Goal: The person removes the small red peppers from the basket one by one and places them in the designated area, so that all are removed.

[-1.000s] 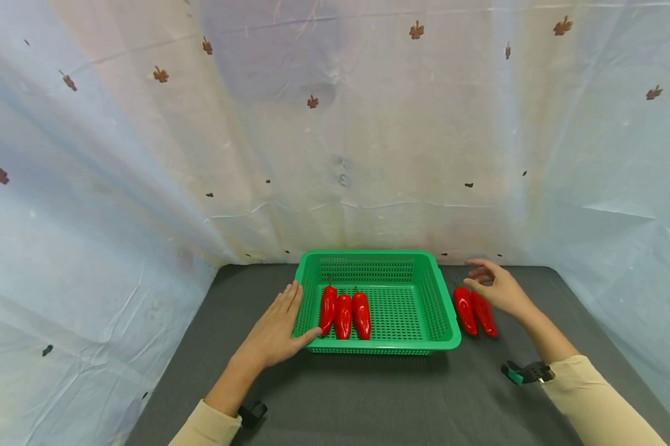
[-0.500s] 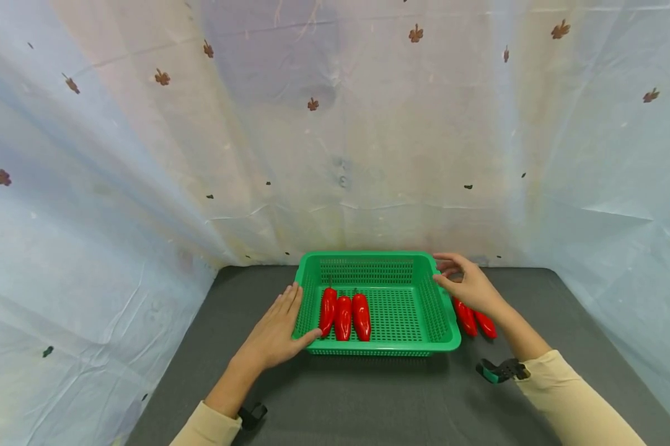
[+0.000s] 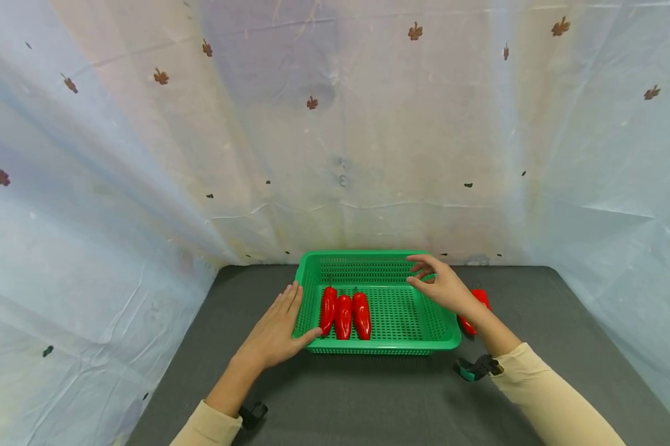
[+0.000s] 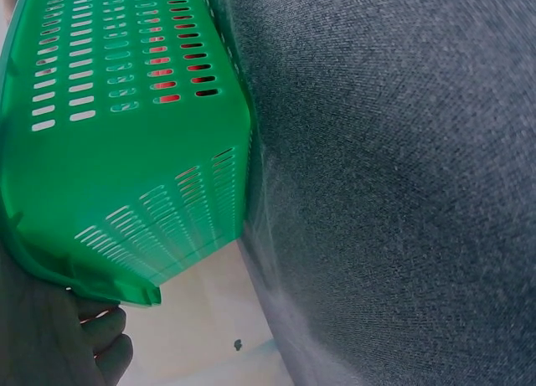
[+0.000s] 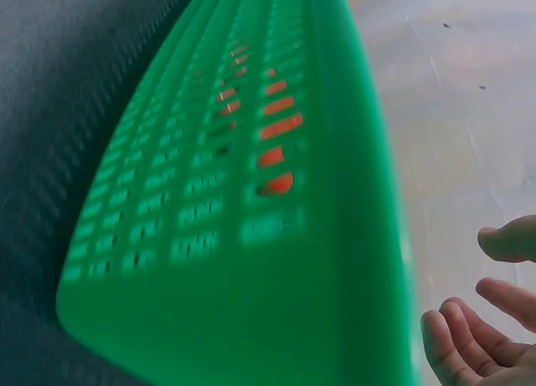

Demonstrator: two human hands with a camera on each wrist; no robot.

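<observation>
A green perforated basket (image 3: pixel 368 347) holds three glossy red peppers (image 3: pixel 343 317), lying side by side in its left half. My left hand (image 3: pixel 273 329) rests against the basket's left rim, fingers straight and thumb at the front corner. In the left wrist view, fingertips (image 4: pixel 105 331) show beside the rim. Over the basket's right end hovers my right hand (image 3: pixel 439 286). Its fingers are loosely bent and apart, with nothing between them, as the right wrist view of the right hand (image 5: pixel 486 327) shows. Right of the basket lie two more red peppers (image 3: pixel 481 298), partly hidden by my right forearm.
The basket stands on a dark grey cloth-covered table (image 3: pixel 368 402), near its back edge. A pale plastic sheet (image 3: pixel 368 155) with small brown leaf prints hangs behind and along the sides.
My right hand has moved left, from above the two peppers on the table to above the basket's right end. My left hand, the basket and the peppers have stayed put.
</observation>
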